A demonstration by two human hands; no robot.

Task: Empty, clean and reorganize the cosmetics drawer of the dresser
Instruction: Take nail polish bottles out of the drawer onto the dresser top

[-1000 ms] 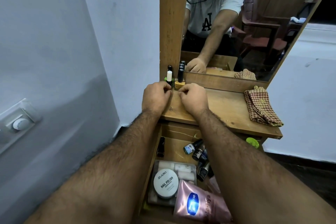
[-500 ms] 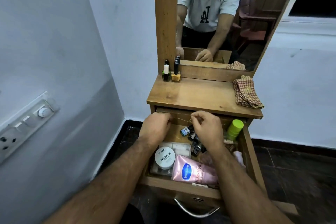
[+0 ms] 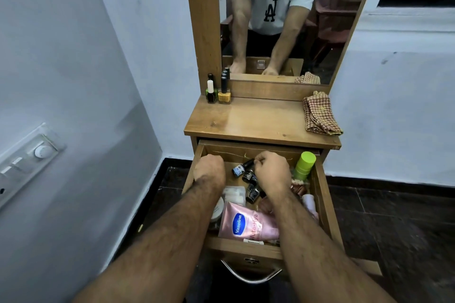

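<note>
Both hands over open wooden drawer (image 3: 322, 194). Right hand (image 3: 272, 172) fingers curled, pinching black cap of small glossy bottle (image 3: 242, 168). Left hand (image 3: 209, 171) fisted; contents hidden, cannot tell. Soft pink tube (image 3: 246, 225) nearer wrists.

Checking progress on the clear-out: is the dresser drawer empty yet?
Not empty. The open drawer holds a pink Vaseline tube, small dark bottles and a green bottle.
</note>
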